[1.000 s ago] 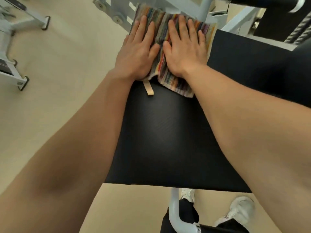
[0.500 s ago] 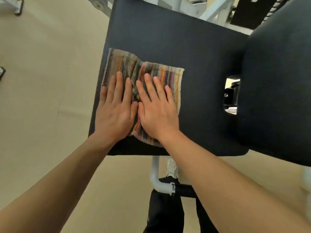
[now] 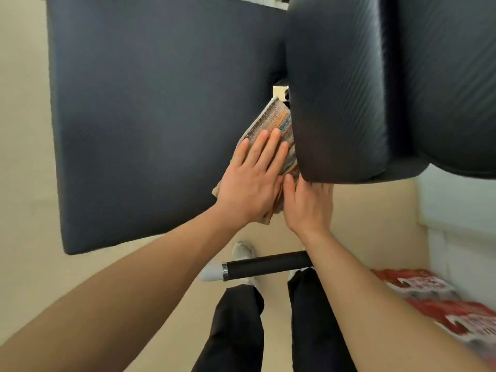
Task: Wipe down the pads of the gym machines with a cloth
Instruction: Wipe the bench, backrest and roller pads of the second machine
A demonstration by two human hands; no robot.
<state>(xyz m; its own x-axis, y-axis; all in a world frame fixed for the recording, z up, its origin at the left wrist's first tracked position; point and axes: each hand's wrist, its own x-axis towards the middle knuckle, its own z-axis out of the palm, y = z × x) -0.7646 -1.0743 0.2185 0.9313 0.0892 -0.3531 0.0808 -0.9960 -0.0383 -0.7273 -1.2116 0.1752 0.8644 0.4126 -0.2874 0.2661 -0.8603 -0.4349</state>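
I have both hands at the centre of the frame, side by side. My left hand (image 3: 251, 183) lies flat with the fingers stretched out and together, palm pressed down on the striped cloth (image 3: 276, 130); it grips nothing, it only pins the cloth. The cloth sits at the right edge of the flat seat pad (image 3: 150, 116), which fills the upper left of the frame, and its far end runs up into the gap beside the rounded back pad (image 3: 349, 89) at upper right. The cloth touches both pads along that seam. My right hand (image 3: 308, 208) is just right of the left, thumb against the cloth's near edge; its fingers go under the lower edge of the back pad, so I cannot tell how far they are spread. Below, at lower centre, a black foam handle (image 3: 268, 265) crosses above my shoes.
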